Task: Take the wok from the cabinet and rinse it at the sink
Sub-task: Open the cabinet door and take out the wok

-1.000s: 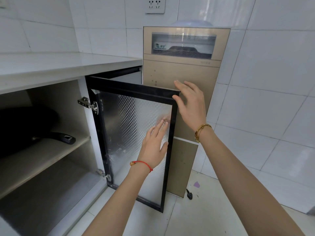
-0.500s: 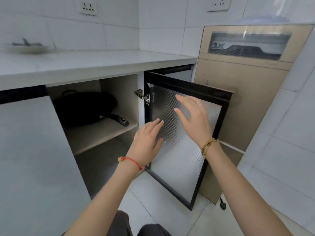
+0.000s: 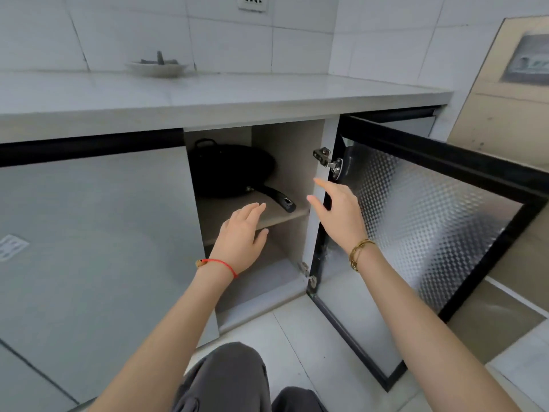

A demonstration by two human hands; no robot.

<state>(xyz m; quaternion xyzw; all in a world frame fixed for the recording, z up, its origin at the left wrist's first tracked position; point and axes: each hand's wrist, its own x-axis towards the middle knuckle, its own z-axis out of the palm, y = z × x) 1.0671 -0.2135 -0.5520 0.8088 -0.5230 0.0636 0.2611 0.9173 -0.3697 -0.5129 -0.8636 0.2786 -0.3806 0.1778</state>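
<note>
A black wok (image 3: 228,171) leans on the upper shelf (image 3: 225,214) inside the open cabinet, its long black handle (image 3: 274,197) pointing toward me and to the right. My left hand (image 3: 242,236) is open, fingers stretched toward the shelf edge just below the handle, holding nothing. My right hand (image 3: 337,212) is open too, in front of the cabinet's right side panel, a short way right of the handle tip. Neither hand touches the wok.
The cabinet door (image 3: 416,233), black-framed with patterned glass, stands swung wide to the right. A closed door (image 3: 95,233) fills the left. Above is the grey countertop (image 3: 208,96) with a small dish (image 3: 156,66) at the wall. A tan appliance (image 3: 505,108) stands at far right.
Both hands left the door and moved left toward the cabinet opening. The view swung left, so the wok and shelf now sit in the middle.
</note>
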